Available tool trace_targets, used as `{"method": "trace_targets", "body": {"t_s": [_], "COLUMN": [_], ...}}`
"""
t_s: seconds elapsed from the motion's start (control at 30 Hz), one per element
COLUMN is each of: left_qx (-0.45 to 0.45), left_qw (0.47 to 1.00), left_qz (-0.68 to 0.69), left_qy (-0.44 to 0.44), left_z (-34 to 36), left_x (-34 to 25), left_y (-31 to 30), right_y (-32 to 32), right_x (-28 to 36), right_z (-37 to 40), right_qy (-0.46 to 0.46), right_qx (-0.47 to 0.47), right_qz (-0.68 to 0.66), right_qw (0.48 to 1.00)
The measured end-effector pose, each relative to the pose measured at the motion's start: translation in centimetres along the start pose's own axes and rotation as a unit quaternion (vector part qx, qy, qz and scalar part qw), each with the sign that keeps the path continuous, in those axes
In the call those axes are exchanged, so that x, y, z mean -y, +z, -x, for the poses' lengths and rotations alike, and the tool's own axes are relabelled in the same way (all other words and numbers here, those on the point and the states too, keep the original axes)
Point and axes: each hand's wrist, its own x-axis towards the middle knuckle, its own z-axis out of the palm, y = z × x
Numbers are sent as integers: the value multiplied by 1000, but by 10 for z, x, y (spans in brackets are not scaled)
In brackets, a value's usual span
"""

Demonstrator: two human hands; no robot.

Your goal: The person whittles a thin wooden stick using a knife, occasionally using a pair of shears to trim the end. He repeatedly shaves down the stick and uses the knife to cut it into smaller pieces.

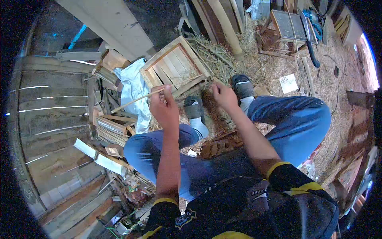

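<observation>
My left hand is closed round a long thin wooden stick, which slants from the white cloth up to the right. The stick's far end passes above a square wooden frame box with a slatted bottom. My right hand is closed near that far end, fingers pinched together. Whatever lies between those fingers is too small to make out. Both hands are raised in front of my sandalled feet.
A white plastic sheet and stacked wood pieces lie at left. Straw and shavings cover the floor. A dark-topped small table stands at upper right, with a long blade tool on it. A pale pole leans ahead.
</observation>
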Motion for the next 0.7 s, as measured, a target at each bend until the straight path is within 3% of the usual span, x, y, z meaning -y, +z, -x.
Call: {"method": "trace_targets", "body": {"t_s": [0.13,0.23,0.33,0.43,0.47,0.57,0.7], "left_qx": [16,12,17,23,21,17,18], "left_qw": [999,994,997,995,995,995,995], "left_qz": [-19,-104,-68,-91,-95,-102,-95], "left_qy": [-21,18,-16,-13,-6,15,20], "left_z": [-3,-5,-4,-4,-4,-3,-4], "left_x": [-13,-11,-15,-6,-7,-15,-20], "left_y": [-3,-3,-3,-2,-3,-4,0], "right_y": [10,-2,-32,-39,-20,-10,-21], "right_x": [-13,1,72,97,76,14,7], "right_z": [-4,3,28,39,36,6,-2], "right_qy": [-18,-74,-77,-145,-161,-33,-24], "right_qx": [-19,-37,84,114,49,25,39], "right_qz": [-5,-25,-81,-66,-62,-6,-9], "right_qw": [1000,996,990,981,984,999,999]}}
